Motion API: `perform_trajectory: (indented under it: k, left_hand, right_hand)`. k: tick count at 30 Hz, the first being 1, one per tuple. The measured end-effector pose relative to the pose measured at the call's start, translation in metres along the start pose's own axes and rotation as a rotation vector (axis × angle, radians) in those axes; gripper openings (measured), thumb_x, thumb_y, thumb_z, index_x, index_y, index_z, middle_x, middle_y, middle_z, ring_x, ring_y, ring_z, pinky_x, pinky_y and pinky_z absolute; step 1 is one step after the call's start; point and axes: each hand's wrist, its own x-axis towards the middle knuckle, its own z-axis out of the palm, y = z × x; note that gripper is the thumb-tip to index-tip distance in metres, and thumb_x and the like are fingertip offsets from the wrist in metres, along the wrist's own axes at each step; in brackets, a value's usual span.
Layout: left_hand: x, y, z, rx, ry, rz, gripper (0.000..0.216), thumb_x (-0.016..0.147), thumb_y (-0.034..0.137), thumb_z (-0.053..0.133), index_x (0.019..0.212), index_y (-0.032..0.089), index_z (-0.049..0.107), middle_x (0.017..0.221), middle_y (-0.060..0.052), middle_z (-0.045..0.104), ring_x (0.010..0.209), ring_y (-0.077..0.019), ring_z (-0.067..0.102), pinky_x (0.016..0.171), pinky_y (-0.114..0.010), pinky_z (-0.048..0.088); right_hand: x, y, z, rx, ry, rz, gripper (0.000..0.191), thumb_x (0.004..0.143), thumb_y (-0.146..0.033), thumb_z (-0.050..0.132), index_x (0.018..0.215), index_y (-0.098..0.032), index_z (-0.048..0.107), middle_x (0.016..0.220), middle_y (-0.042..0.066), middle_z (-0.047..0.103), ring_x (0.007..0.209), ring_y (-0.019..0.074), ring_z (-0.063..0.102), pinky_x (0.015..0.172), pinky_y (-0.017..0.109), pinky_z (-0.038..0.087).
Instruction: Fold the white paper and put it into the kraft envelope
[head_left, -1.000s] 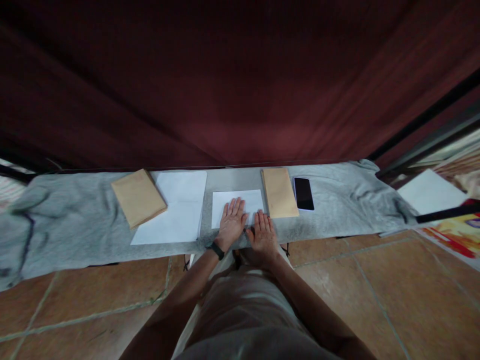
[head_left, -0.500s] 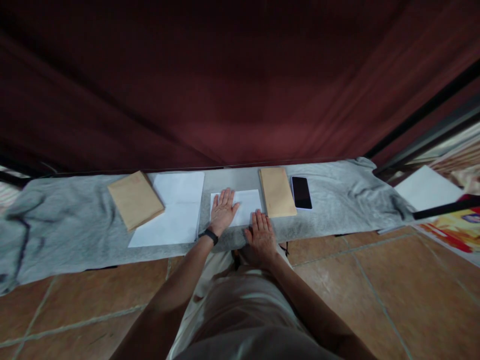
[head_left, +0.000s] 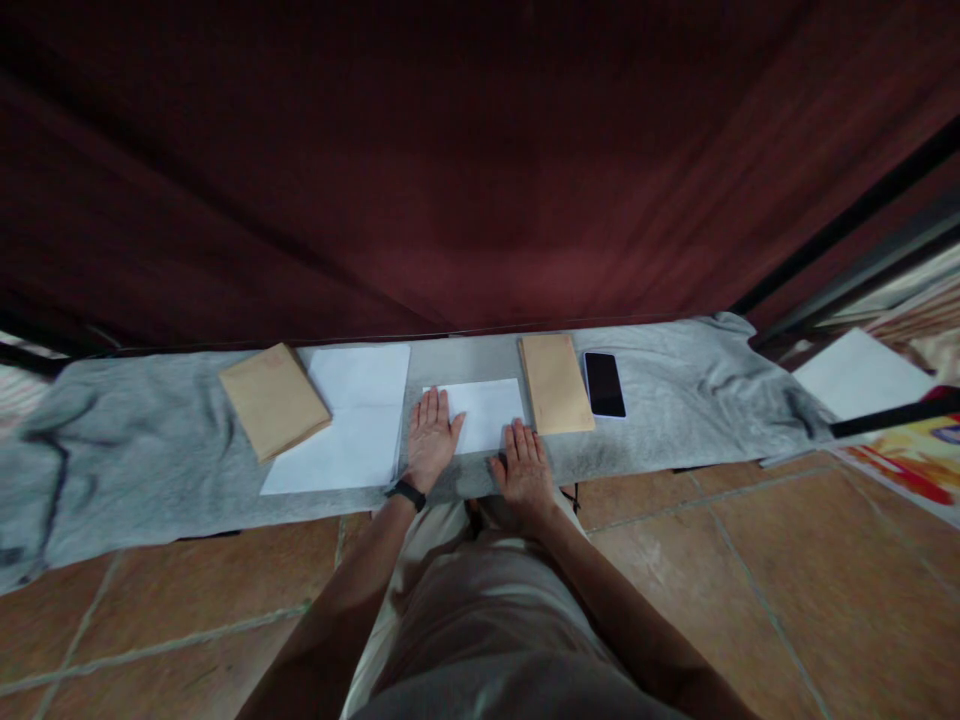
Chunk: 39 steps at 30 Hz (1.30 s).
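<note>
A small white sheet of paper (head_left: pixel 487 408), seemingly folded, lies flat on the grey cloth in front of me. My left hand (head_left: pixel 433 438), with a dark band on the wrist, rests flat over its left edge, fingers stretched out. At the near right corner of that paper lies my right hand (head_left: pixel 526 470), palm down and fingers extended. Just right of the paper is a brown envelope (head_left: pixel 556 384). To the left, larger white sheets (head_left: pixel 337 445) with a crease across them lie partly under a stack of brown envelopes (head_left: pixel 274 402).
A dark-screened phone (head_left: pixel 604 385) lies right of the single envelope. Grey cloth (head_left: pixel 150 450) covers the narrow bench, with a dark red curtain (head_left: pixel 465 200) behind it. White card (head_left: pixel 862 375) and a colourful printed sheet (head_left: pixel 904 465) are at far right, by a black bar.
My left hand has slid left across the small paper to its left edge, uncovering more of it. My right hand has stayed in nearly the same place.
</note>
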Motion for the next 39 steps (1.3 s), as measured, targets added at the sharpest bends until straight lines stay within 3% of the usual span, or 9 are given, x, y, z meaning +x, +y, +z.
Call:
perform_trajectory:
  k: [7, 14, 21, 32, 39]
  left_hand:
    - [-0.027, -0.001, -0.004, -0.032, 0.059, -0.013, 0.071, 0.106, 0.050, 0.031, 0.161, 0.005, 0.028, 0.164, -0.023, 0.035, 0.156, -0.0328, 0.028, 0.126, -0.055, 0.028]
    - [-0.046, -0.002, -0.014, -0.007, 0.021, 0.017, 0.070, 0.107, 0.048, 0.030, 0.156, -0.001, 0.036, 0.163, -0.025, 0.036, 0.156, -0.0341, 0.029, 0.126, -0.054, 0.028]
    - [-0.067, -0.004, -0.021, -0.024, 0.004, 0.040, 0.064, 0.106, 0.043, 0.032, 0.157, 0.004, 0.037, 0.163, -0.021, 0.039, 0.155, -0.0313, 0.032, 0.126, -0.053, 0.030]
    - [-0.101, -0.003, -0.025, -0.037, 0.059, 0.017, 0.068, 0.106, 0.045, 0.035, 0.157, 0.001, 0.035, 0.161, -0.026, 0.040, 0.154, -0.0355, 0.033, 0.123, -0.056, 0.033]
    - [-0.107, -0.003, -0.028, -0.067, 0.091, 0.018, 0.066, 0.106, 0.044, 0.039, 0.157, 0.003, 0.037, 0.160, -0.026, 0.041, 0.153, -0.0364, 0.035, 0.122, -0.057, 0.035]
  right_hand:
    - [0.000, 0.000, 0.001, -0.027, -0.001, -0.002, 0.066, 0.106, -0.041, 0.044, 0.157, -0.001, 0.037, 0.163, 0.027, 0.036, 0.151, 0.0360, 0.035, 0.121, 0.054, 0.029]
    - [0.000, 0.001, 0.000, -0.021, 0.010, -0.001, 0.064, 0.106, -0.041, 0.042, 0.156, -0.002, 0.038, 0.163, 0.025, 0.038, 0.150, 0.0354, 0.037, 0.121, 0.053, 0.029]
    - [-0.001, 0.005, -0.003, -0.009, -0.014, -0.004, 0.062, 0.107, -0.040, 0.040, 0.156, -0.003, 0.039, 0.162, 0.023, 0.041, 0.150, 0.0340, 0.037, 0.121, 0.052, 0.031]
    - [-0.021, 0.017, -0.012, 0.030, 0.013, -0.064, 0.062, 0.106, -0.036, 0.041, 0.159, -0.003, 0.033, 0.163, 0.023, 0.039, 0.151, 0.0335, 0.037, 0.122, 0.053, 0.035]
    - [-0.027, 0.019, -0.020, 0.038, -0.004, -0.052, 0.058, 0.105, -0.033, 0.046, 0.154, -0.004, 0.041, 0.161, 0.022, 0.043, 0.149, 0.0343, 0.041, 0.121, 0.053, 0.038]
